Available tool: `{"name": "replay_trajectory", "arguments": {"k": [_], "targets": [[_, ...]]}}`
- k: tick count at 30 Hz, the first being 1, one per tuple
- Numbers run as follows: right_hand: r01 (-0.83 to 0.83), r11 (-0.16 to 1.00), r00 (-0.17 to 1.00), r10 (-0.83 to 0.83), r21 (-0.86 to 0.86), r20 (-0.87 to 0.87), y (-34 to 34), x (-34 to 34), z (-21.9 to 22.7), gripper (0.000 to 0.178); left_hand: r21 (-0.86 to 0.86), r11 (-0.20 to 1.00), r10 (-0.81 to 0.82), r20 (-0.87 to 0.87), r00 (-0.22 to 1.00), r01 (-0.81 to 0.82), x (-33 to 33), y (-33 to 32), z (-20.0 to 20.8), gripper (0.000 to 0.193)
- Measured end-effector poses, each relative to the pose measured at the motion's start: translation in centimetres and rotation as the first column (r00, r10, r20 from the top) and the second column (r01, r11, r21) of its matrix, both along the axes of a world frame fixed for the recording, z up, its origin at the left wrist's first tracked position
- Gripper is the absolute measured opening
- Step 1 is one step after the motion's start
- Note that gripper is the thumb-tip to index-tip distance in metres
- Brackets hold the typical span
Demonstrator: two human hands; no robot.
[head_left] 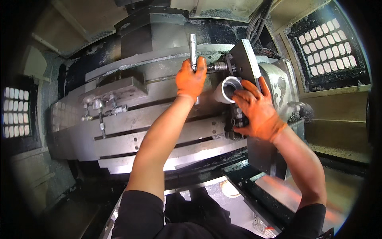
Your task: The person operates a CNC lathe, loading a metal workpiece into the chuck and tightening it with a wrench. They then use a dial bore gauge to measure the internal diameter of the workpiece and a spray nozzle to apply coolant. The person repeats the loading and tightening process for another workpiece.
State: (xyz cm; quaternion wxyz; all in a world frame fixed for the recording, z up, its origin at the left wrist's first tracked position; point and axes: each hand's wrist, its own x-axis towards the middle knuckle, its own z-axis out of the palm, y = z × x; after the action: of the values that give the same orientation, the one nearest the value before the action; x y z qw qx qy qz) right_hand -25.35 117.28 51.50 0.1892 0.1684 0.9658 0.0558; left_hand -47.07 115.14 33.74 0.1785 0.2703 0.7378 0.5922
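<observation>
My left hand (191, 81), in an orange glove, is closed around an upright chrome bar-shaped tool (193, 48). Its top stands above the fist, and a short end shows below. A threaded rod (217, 66) runs from beside that fist to a dark clamp piece at the upright metal plate (247, 59). My right hand (256, 109), also gloved in orange, curls its fingers over the right rim of a pale hollow cylindrical part (221, 93). The thumb of that hand rests low, by a dark bolted clamp (234, 124). Part of the cylinder is hidden behind the fingers.
Beneath both hands lies a slotted machine table (123, 124). On its left side sits a metal block (119, 91) with bolts and fittings. A rounded metal housing (281, 83) stands behind the plate. Grated windows (328, 47) and chip-dusted walls enclose the space.
</observation>
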Motion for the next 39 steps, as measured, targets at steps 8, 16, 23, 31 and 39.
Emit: {"name": "replay_trajectory", "arguments": {"k": [8,16,23,31,39], "targets": [[-0.058,0.994,0.986,0.072,0.097,-0.151,0.4,0.2,-0.7,0.098,0.136,0.985,-0.024,0.724,0.689,-0.109,-1.2,-4.3,2.2,0.043],[-0.025,0.996,0.99,0.037,0.089,-0.139,-0.2,0.1,-1.0,0.099,-0.099,0.983,-0.02,0.779,0.626,0.154,7.9,-14.2,5.9,0.057],[-0.023,0.997,0.989,0.034,0.076,-0.147,0.0,0.6,-1.3,0.101,-0.132,0.972,0.023,0.876,0.482,0.193,9.8,-14.5,7.5,0.056],[-0.011,0.997,0.995,0.018,0.074,-0.096,-0.4,0.0,-0.2,0.098,0.0,0.98,-0.057,0.957,0.285,0.2,9.5,-13.0,5.5,0.054],[-0.014,0.998,0.995,0.02,0.061,-0.101,-0.1,0.6,-0.4,0.097,-0.085,0.932,-0.114,0.853,0.51,0.351,11.2,-14.5,8.6,0.038]]}}
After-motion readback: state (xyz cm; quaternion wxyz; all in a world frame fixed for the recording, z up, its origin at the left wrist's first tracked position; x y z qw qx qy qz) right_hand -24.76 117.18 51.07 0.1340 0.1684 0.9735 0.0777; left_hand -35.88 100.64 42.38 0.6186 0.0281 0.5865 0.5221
